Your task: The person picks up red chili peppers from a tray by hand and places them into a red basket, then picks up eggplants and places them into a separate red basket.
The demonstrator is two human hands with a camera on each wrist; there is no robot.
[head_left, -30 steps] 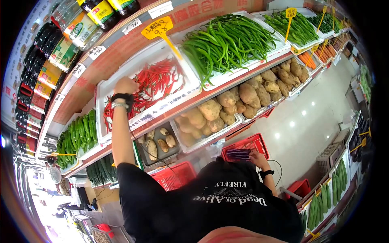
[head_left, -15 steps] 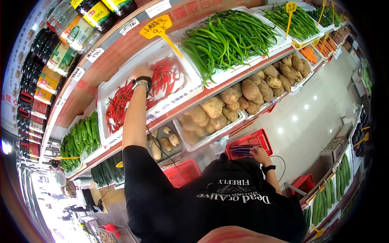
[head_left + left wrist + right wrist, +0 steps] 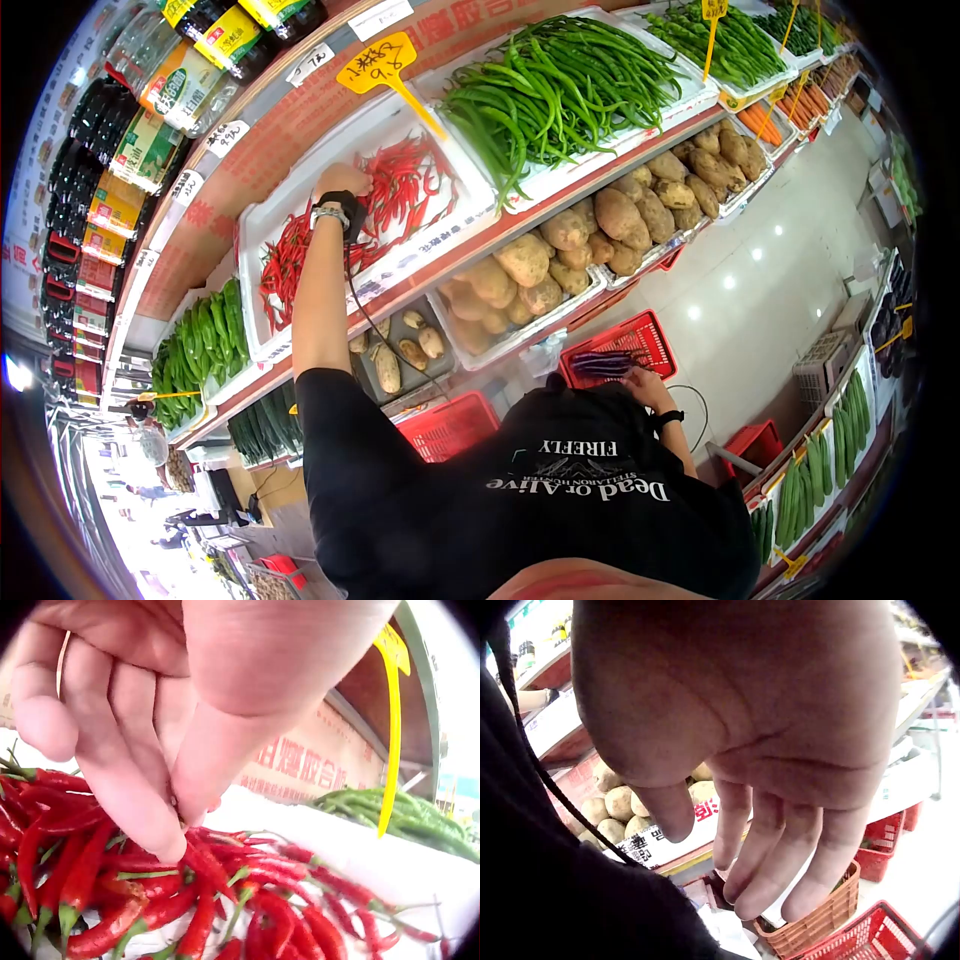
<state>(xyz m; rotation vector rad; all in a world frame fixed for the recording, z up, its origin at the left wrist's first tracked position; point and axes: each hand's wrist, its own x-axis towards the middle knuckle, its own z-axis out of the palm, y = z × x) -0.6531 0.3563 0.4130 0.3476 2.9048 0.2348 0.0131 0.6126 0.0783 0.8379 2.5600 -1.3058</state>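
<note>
My left hand (image 3: 341, 181) reaches into a white foam tray (image 3: 450, 225) of small red chilies (image 3: 405, 185). In the left wrist view its thumb and forefinger pinch a red chili (image 3: 204, 859) at the top of the pile, with the other fingers loosely bent. My right hand (image 3: 648, 388) is low beside my body, by a red basket (image 3: 650, 335) with long dark purple vegetables (image 3: 605, 364) in it. Its fingers (image 3: 810, 881) hang relaxed in the right wrist view, and nothing shows in their grasp.
Long green peppers (image 3: 560, 100) lie right of the chilies, with potatoes (image 3: 620, 225) on the lower shelf. A yellow price sign (image 3: 380, 62) stands behind the chili tray. Bottles (image 3: 190, 85) line the upper left shelf. Another red basket (image 3: 450, 428) is below the shelf.
My left hand has moved right and farther back within the chili tray, from its left end to near the middle. My right hand stays beside the basket.
</note>
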